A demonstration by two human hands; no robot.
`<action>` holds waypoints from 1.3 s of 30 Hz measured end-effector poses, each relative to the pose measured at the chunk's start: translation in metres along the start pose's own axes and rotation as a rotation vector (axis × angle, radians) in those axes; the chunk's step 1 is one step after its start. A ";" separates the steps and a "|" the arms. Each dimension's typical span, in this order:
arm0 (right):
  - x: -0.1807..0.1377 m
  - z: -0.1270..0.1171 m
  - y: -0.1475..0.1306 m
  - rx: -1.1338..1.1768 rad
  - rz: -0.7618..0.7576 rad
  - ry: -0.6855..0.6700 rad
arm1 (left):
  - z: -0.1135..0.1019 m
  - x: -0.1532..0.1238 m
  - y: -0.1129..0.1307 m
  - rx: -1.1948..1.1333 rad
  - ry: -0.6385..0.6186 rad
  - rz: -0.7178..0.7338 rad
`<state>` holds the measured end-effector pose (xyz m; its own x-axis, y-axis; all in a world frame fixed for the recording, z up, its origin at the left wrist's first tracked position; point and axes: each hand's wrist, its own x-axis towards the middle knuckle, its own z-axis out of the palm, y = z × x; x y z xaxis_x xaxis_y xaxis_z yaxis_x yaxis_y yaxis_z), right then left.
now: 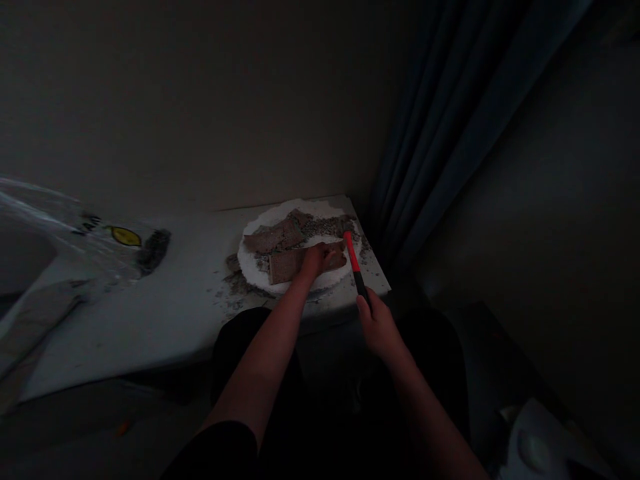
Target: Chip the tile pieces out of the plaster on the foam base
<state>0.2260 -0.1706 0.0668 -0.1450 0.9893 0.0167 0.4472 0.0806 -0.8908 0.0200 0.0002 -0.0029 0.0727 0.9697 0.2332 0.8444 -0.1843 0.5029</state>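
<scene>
A white round slab (260, 223) lies on the far right end of a white table (180, 307). Several flat brown broken pieces (277, 237) and grey crumbs lie on it. My left hand (316, 259) rests on one brown piece (286, 265) near the slab's front edge, fingers pressing it down. My right hand (380, 327) grips the black end of a hammer (354, 259) with a red and black handle. The hammer's head lies over the slab's right side, just right of my left hand's fingers.
A clear plastic bag (75, 233) with a yellow label and dark grit lies on the table's left part. Grey crumbs are scattered on the table around the slab. A dark blue curtain (450, 133) hangs at the right. A pale object (540, 447) sits at the bottom right.
</scene>
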 end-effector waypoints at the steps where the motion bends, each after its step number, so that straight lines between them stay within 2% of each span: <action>1: 0.000 0.000 0.000 0.002 -0.001 0.006 | 0.000 0.000 0.000 -0.005 -0.001 0.002; 7: 0.001 0.001 -0.003 -0.029 0.008 -0.065 | 0.001 0.001 -0.001 -0.065 0.011 0.002; 11: 0.000 0.005 -0.003 -0.023 -0.002 -0.042 | 0.001 0.001 -0.002 -0.049 0.001 0.031; 15: -0.002 0.010 0.002 -0.018 0.024 -0.043 | 0.000 0.000 -0.001 -0.054 0.020 -0.012; 23: -0.005 0.003 -0.007 -0.005 0.004 -0.014 | 0.001 0.001 -0.001 -0.092 0.021 0.002; 28: -0.004 0.008 -0.001 -0.008 0.017 -0.029 | 0.001 0.000 -0.005 -0.224 0.084 -0.037; 34: -0.001 0.010 0.003 -0.013 0.017 -0.068 | -0.007 -0.005 -0.001 -0.392 0.283 -0.098; 39: 0.001 0.007 0.001 -0.011 0.005 -0.034 | -0.016 -0.006 0.002 -0.409 0.284 -0.110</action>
<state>0.2203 -0.1705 0.0625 -0.1726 0.9850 -0.0029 0.4573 0.0775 -0.8860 0.0127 -0.0088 0.0098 -0.2001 0.9156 0.3488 0.5579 -0.1862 0.8088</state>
